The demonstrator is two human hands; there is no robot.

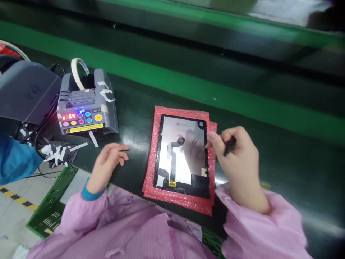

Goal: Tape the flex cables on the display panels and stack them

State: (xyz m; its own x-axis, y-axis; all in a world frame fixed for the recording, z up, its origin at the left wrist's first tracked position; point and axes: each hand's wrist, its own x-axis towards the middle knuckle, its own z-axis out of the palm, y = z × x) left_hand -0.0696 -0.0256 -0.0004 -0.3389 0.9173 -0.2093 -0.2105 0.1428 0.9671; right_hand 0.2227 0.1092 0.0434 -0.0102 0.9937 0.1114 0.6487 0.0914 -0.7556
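A tablet screen assembly (185, 154) lies back side up, its silvery back showing a black flex cable and a yellow sticker near the lower edge. Beneath it are red bubble-wrap sheets (176, 202). My right hand (238, 162) is closed on a slim black tool (230, 145), mostly hidden by the fingers, so its exact kind is unclear. Its fingertips are at the screen's right edge; whether they touch it I cannot tell. My left hand (109, 163) hovers left of the bubble wrap, fingers loosely bent and apart, holding nothing visible.
A grey tape dispenser (87, 104) with a lit red display stands at the left, a strip of tape at its front. Beside it are a second grey machine (29, 90), tape scraps (58, 153) and a blue sleeve (18, 156). A green crate (51, 205) sits below the table edge.
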